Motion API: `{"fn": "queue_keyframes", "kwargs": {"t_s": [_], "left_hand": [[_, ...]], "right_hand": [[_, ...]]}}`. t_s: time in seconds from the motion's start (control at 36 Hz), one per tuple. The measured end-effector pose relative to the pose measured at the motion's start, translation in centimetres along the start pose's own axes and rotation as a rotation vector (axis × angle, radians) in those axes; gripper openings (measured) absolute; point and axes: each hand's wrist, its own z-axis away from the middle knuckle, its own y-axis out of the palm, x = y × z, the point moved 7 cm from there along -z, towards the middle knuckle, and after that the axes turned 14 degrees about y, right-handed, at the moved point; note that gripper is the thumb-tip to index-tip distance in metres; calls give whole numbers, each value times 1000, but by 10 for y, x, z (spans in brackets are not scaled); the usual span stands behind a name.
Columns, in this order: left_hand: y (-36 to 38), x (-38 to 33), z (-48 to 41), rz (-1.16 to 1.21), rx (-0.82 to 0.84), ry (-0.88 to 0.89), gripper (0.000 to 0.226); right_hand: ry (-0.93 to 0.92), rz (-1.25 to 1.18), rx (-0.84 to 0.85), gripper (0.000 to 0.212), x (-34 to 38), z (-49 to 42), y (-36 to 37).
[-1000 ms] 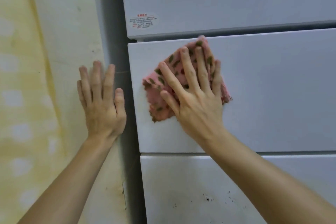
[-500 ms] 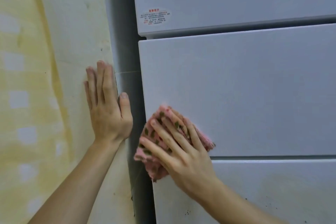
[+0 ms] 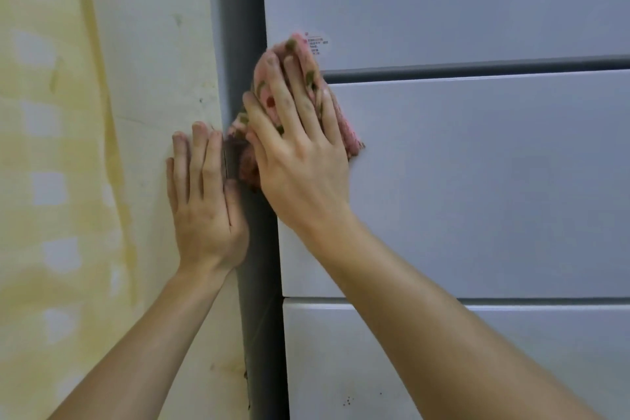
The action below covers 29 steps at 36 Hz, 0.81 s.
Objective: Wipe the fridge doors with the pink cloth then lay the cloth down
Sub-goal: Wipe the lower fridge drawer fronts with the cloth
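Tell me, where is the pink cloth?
The pink cloth is under the right hand, pressed on the fridge's left edge, across the gap between two doors.

only writing here is a small sticker (image 3: 318, 44) on the top fridge door (image 3: 443, 0); red and dark print, too tiny to read; pink cloth (image 3: 308, 75) half covers it

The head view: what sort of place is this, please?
Probably a home kitchen or utility corner. A white fridge with stacked door panels stands beside a yellow-stained wall, and the right hand presses a pink cloth on the fridge while the left hand rests flat on the wall.
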Motion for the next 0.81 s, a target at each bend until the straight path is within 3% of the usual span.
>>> {"fn": "queue_keyframes", "kwargs": {"t_s": [0.28, 0.42, 0.5, 0.64, 0.81], "left_hand": [[0, -3, -1, -6, -3, -25, 61], [2, -9, 0, -18, 13, -85, 62], [3, -12, 1, -41, 30, -100, 64], [7, -29, -5, -45, 34, -43, 61], [8, -38, -8, -23, 34, -38, 59]], "right_hand": [[-130, -10, 373, 70, -23, 152, -26], [-304, 72, 444, 58, -36, 151, -33], [-259, 104, 368, 52, -48, 107, -37], [-5, 137, 93, 47, -71, -2, -46], [112, 147, 113, 50, -75, 20, -48]]}}
